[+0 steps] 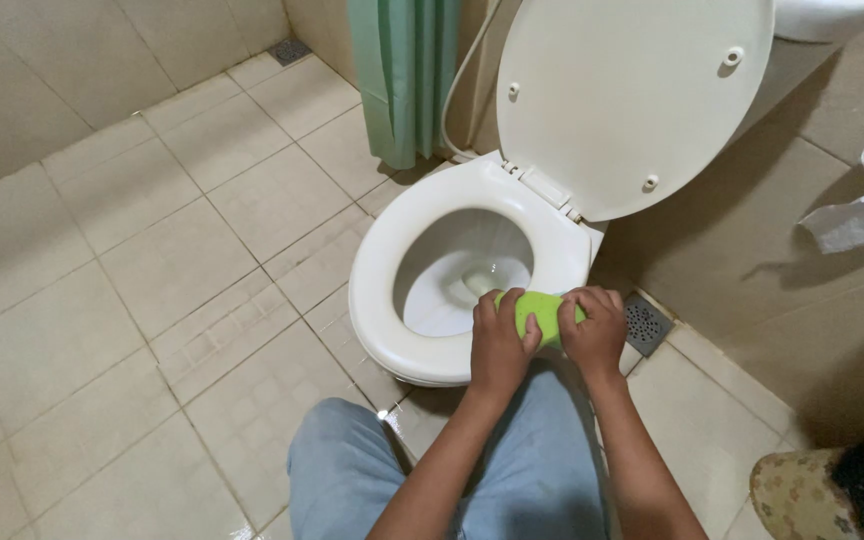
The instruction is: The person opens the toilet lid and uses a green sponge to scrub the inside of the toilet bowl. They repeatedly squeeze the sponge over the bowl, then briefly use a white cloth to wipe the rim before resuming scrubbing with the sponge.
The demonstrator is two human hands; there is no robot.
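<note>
So we've got the green sponge (540,312) pinched between both hands over the toilet seat (377,300) rim at about 5 o'clock, long axis running 9 to 3; left hand (500,345) and right hand (594,330) each curl around an end, equally near

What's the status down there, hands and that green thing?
Left hand and right hand both gripping green sponge. Sponge at toilet seat front rim. Lid up. Nothing in the way.

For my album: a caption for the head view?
Both hands hold a green sponge on the toilet seat.
</note>
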